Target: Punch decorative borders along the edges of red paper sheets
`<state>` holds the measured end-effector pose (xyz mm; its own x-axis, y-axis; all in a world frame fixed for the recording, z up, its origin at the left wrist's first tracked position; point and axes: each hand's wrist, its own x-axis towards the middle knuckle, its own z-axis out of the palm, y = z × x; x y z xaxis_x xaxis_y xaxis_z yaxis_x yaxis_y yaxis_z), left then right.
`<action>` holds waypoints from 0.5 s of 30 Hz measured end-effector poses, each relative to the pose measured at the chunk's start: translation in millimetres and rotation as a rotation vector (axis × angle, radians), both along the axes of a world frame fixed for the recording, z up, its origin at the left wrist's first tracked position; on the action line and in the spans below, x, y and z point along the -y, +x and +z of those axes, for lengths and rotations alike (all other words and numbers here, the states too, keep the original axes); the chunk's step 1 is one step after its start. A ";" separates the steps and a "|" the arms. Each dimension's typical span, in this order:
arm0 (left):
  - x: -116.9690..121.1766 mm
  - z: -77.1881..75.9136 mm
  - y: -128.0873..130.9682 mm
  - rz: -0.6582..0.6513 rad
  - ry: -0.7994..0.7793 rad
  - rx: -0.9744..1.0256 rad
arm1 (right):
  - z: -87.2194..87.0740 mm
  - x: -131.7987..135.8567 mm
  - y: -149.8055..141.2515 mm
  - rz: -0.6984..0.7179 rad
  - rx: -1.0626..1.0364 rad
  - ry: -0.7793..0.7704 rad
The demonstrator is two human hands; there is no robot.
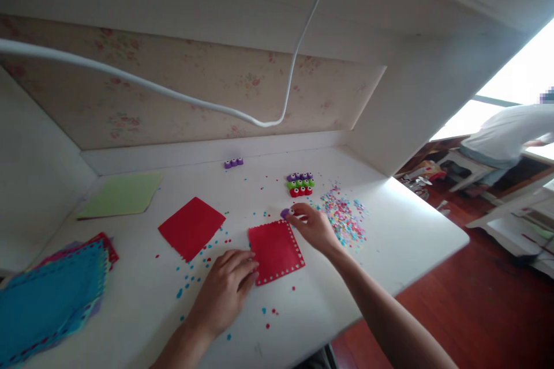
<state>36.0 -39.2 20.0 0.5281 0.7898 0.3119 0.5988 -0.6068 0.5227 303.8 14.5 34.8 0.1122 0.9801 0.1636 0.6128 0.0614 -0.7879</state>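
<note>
A red sheet of paper (pixel 277 251) lies on the white desk, with small punched holes along its right, bottom and part of its top edge. My right hand (pixel 315 228) is closed on a small purple craft punch (pixel 285 213) at the sheet's top right corner. Whether the punch's slot is around the paper cannot be made out. My left hand (pixel 231 282) lies at the sheet's left edge, fingertips resting on the paper, fingers loosely bent and holding nothing.
Several purple, green and red punches (pixel 300 184) stand in rows beside colourful confetti (pixel 344 216). More purple punches (pixel 234 162) are by the wall. Left are a plain red sheet (pixel 193 228), green paper (pixel 121 195) and punched blue sheets (pixel 52 300). A white cable (pixel 182 95) hangs ahead; a person (pixel 502 135) sits right.
</note>
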 end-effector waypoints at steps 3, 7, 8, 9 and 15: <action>4.4 1.4 3.2 -0.021 0.012 -0.049 | 11.8 -37.8 22.4 -0.161 0.100 -0.017; 6.9 3.1 7.0 -0.025 -0.016 -0.066 | 33.8 -87.7 44.6 -0.255 0.245 -0.034; 6.9 3.1 7.5 -0.024 -0.028 -0.065 | 37.8 -100.2 47.5 -0.256 0.271 -0.042; 6.8 2.9 7.6 -0.023 -0.041 -0.063 | 40.6 -112.7 49.5 -0.260 0.299 -0.052; 4.8 0.0 4.6 -0.029 -0.066 -0.030 | 38.4 -172.8 66.4 -0.343 0.435 -0.150</action>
